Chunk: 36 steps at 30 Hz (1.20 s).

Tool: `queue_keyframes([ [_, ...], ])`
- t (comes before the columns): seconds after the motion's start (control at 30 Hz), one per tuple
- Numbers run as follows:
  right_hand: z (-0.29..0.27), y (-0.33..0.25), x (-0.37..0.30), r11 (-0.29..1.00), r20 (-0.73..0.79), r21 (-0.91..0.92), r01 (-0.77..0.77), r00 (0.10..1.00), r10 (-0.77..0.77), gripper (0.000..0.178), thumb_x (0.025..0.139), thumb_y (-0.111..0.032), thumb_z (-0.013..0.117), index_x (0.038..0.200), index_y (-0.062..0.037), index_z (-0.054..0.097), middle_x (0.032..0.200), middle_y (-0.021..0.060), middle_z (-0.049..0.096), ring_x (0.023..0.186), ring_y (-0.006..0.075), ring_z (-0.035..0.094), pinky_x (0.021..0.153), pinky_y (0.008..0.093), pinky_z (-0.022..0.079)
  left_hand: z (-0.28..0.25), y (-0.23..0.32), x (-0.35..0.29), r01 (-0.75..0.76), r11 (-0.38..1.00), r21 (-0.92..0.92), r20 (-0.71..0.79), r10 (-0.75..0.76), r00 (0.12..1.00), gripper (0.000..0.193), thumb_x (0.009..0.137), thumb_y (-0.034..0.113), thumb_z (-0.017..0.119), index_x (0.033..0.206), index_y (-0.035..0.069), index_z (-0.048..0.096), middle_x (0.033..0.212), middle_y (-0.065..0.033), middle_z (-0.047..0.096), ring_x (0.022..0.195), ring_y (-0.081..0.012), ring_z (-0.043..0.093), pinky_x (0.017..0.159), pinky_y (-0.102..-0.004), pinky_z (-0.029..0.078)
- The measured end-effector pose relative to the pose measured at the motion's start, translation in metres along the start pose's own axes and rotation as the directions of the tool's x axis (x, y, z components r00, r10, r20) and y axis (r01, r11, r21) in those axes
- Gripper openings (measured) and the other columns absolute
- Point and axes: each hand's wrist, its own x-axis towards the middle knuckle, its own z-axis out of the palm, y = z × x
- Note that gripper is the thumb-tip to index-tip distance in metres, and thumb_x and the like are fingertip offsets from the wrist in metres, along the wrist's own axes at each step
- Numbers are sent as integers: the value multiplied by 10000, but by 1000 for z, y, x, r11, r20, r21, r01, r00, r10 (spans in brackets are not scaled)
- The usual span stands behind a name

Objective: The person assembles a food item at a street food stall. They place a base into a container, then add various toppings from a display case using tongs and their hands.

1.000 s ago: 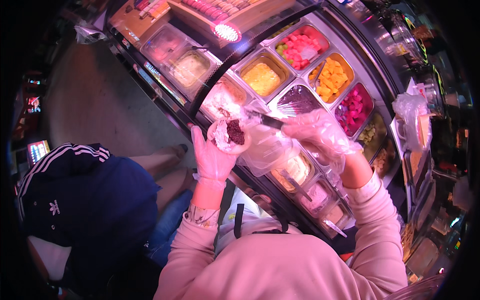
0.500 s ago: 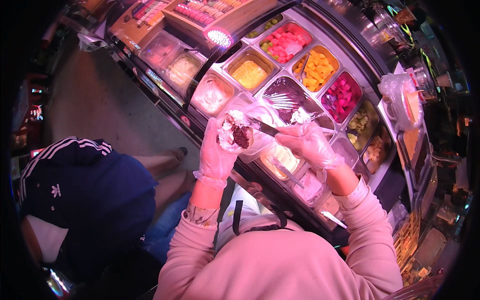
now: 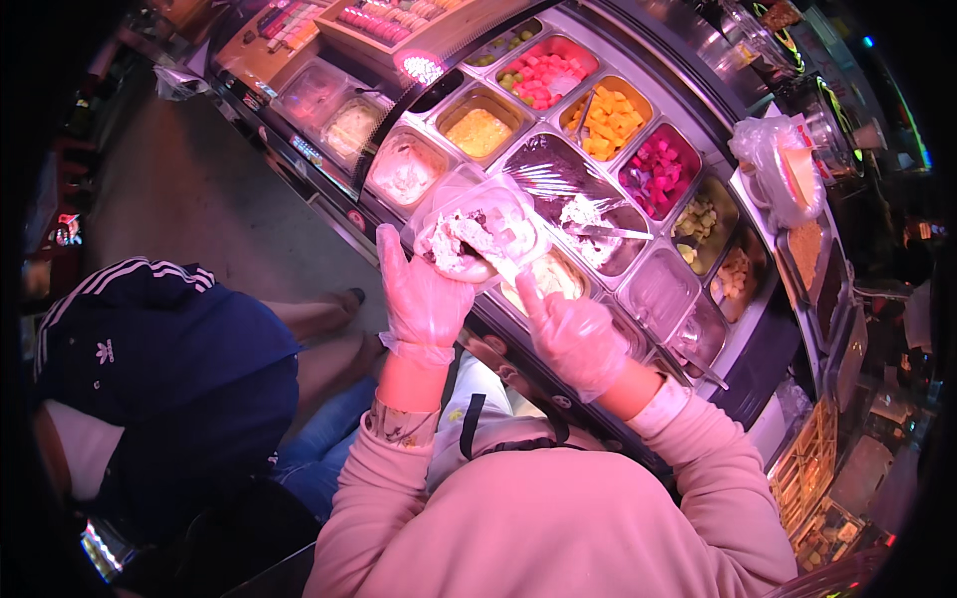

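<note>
In my gloved left hand point(image 3: 427, 299) rests a lump of food covered in white cream point(image 3: 454, 239), with a dark filling showing. The thumb stands up beside it. My gloved right hand point(image 3: 576, 337) is closed on a pale, cream-smeared spatula point(image 3: 505, 267), whose tip is at the right side of the food. A clear plastic tub point(image 3: 508, 199) sits just beyond the food. Past it, a cream-coated metal knife point(image 3: 613, 232) lies in the wide tray point(image 3: 543, 164), by a blob of white cream point(image 3: 583, 211). A tub of pale cream point(image 3: 558, 277) is partly hidden behind my right hand.
Metal pans hold yellow mash point(image 3: 480, 132), diced mango point(image 3: 606, 125), pink cubes point(image 3: 548, 78) and magenta cubes point(image 3: 660, 174). A wooden box of macarons point(image 3: 394, 22) stands at the far left. A seated person in a navy top point(image 3: 169, 369) is close on my left.
My right hand has left the dark-bladed knife in the wide tray and come nearer me, now with a pale spatula. The food in my left hand has tilted. The whole view has shifted slightly.
</note>
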Motion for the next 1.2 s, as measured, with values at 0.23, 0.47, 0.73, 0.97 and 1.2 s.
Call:
queue_keyframes([
  [0.23,-31,-22,-21,997,28,69,35,999,-37,583,893,-176,709,1427,25,589,700,50,542,519,219,576,463,366,459,-13,-3,-3,-158,987,-24,5,158,987,1082,920,781,568,1587,-43,352,1592,-194,468,1457,-353,462,1243,-512,330],
  [0.47,-86,-6,13,717,264,572,-400,916,301,401,914,-81,742,1309,-20,714,659,191,514,556,112,549,566,319,482,-12,0,-13,-155,987,30,-78,157,984,899,999,705,508,1521,-24,438,1508,-201,544,1390,-384,529,1183,-563,402],
  [0.73,-74,40,33,202,559,697,-688,698,447,282,980,-120,735,1214,37,751,660,63,569,611,22,433,547,232,363,-28,-23,-30,76,980,186,-106,-57,993,773,1052,682,414,1466,38,524,1405,-168,632,1237,-320,647,1093,-507,519],
  [0.97,-88,38,14,-317,841,536,-782,464,278,202,891,-151,791,1007,15,792,711,-41,612,558,28,469,510,225,313,-28,-20,-25,141,984,107,-87,-132,987,804,1031,716,428,1480,52,498,1478,-192,565,1252,-385,624,1022,-614,535],
  [1.2,-124,75,-86,-420,784,603,-678,408,467,267,935,-132,752,1108,72,752,680,-29,570,492,27,368,443,240,209,-36,-36,-22,182,976,-120,-61,-190,980,837,968,660,605,1521,47,469,1452,-189,585,1260,-413,596,1050,-648,496],
])
